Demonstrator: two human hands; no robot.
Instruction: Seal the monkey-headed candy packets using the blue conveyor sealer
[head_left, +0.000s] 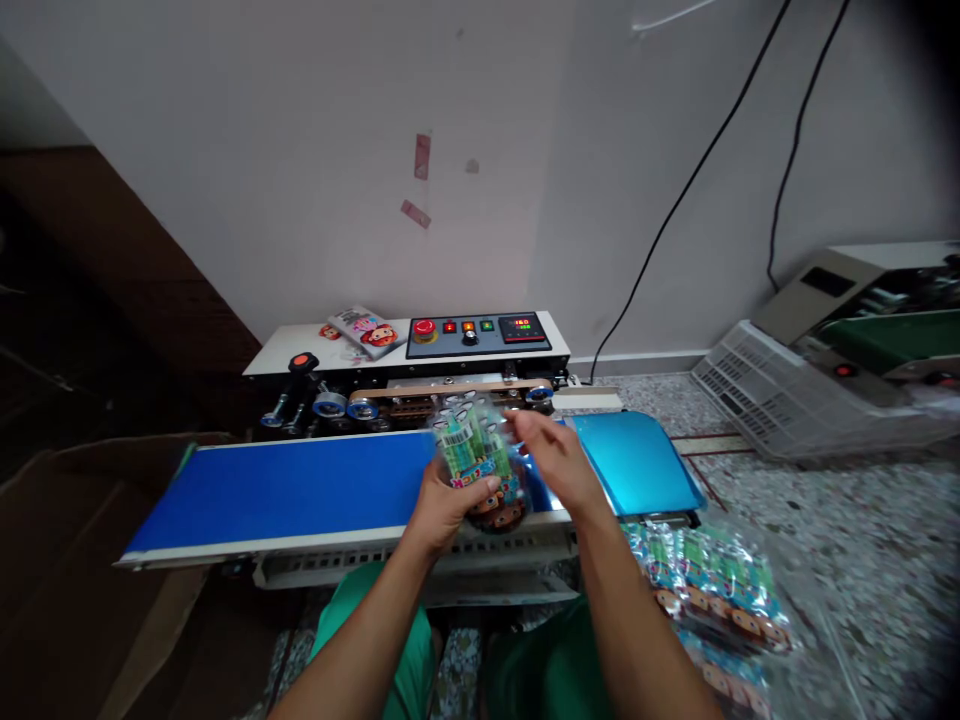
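A clear plastic bag [474,450] of green printed packets with barcodes and cartoon faces is held over the blue conveyor belt [300,485]. My left hand [444,508] grips its lower left side, the thumb lying across the front. At the bag's upper right edge, the fingers of my right hand [556,455] are pinched together on the plastic. Just behind the bag runs the band sealer [337,355], with its brown sealing band and blue-rimmed rollers. Its control panel [480,336] has a red stop button and a lit display.
Filled bags of similar packets [712,580] lie at the lower right. A shiny blue plate [626,465] forms the belt's right end. A cardboard box [67,540] stands at left. A white plastic crate [787,410] sits by another machine [862,290]. Black cables [675,205] hang along the wall.
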